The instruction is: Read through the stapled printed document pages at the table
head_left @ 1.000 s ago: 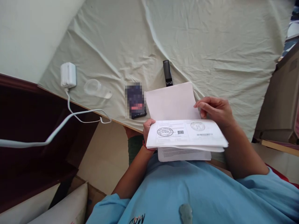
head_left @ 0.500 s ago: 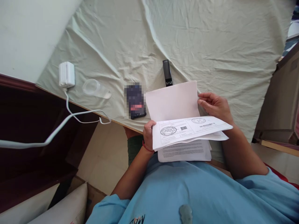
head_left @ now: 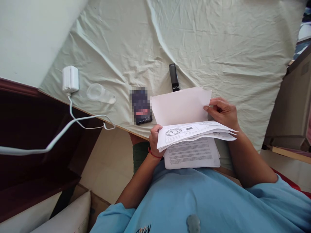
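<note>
My left hand (head_left: 155, 139) grips the left edge of folded printed papers (head_left: 189, 132) that carry a round stamp. Behind them a blank pale sheet (head_left: 181, 105) stands tilted up. My right hand (head_left: 223, 111) pinches the right edge of that sheet between thumb and fingers. Below the folded papers, more printed pages (head_left: 190, 153) rest at the table's edge against my shirt. Just beyond the sheet lies a black stapler-like object (head_left: 173, 76), its near end close to the paper. A dark phone (head_left: 141, 105), blurred out, lies to the left.
On the left of the cloth-covered table (head_left: 218, 48) are a white charger (head_left: 70, 79) with a white cable (head_left: 55, 140) over the edge, and a clear plastic container (head_left: 99, 93) on its side. A cardboard box (head_left: 286, 100) stands at the right.
My right hand has closed on the pale sheet's right edge and its corner has shifted right. The folded papers have tipped flatter and their right ends have fanned apart.
</note>
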Available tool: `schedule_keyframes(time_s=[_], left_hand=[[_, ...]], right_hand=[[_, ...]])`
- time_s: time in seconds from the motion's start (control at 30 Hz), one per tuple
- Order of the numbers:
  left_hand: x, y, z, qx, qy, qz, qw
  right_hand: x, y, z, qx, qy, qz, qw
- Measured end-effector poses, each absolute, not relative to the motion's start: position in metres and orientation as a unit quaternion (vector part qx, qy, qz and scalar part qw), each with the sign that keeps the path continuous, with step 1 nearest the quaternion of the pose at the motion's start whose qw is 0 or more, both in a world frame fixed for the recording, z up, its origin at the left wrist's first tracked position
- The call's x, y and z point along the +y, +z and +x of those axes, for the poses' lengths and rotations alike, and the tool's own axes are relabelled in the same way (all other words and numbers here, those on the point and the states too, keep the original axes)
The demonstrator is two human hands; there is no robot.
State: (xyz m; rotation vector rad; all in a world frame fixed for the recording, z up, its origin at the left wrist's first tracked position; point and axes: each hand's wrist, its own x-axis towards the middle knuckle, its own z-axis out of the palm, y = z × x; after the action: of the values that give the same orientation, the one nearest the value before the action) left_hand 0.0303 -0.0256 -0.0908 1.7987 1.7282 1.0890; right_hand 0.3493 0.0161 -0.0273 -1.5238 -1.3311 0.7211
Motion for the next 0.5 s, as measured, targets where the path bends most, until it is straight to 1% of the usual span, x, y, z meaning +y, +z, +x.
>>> schedule_keyframes(time_s=[0.1, 0.2, 0.27, 0.37, 0.43, 0.5], left_hand=[[-0.024, -0.089, 0.033, 0.584, 0.42, 0.668, 0.19], [-0.021, -0.08, 0.04, 0.564, 0.437, 0.681, 0.167], [-0.019, -0.073, 0.045, 0.572, 0.431, 0.675, 0.178], [-0.018, -0.064, 0.051, 0.58, 0.418, 0.668, 0.206], [-0.018, -0.062, 0.053, 0.58, 0.413, 0.671, 0.206], [-0.018, -0.061, 0.053, 0.583, 0.411, 0.673, 0.198]], right_hand=[[0.015, -0.024, 0.348, -0.538, 0.308, -0.613, 0.49], [0.012, -0.026, 0.35, -0.493, 0.383, -0.58, 0.523], [0.012, -0.03, 0.354, -0.465, 0.435, -0.533, 0.557], [0.012, -0.036, 0.362, -0.466, 0.484, -0.436, 0.599], [0.012, -0.034, 0.367, -0.479, 0.511, -0.386, 0.6], [0.012, -0.03, 0.371, -0.509, 0.527, -0.361, 0.578]])
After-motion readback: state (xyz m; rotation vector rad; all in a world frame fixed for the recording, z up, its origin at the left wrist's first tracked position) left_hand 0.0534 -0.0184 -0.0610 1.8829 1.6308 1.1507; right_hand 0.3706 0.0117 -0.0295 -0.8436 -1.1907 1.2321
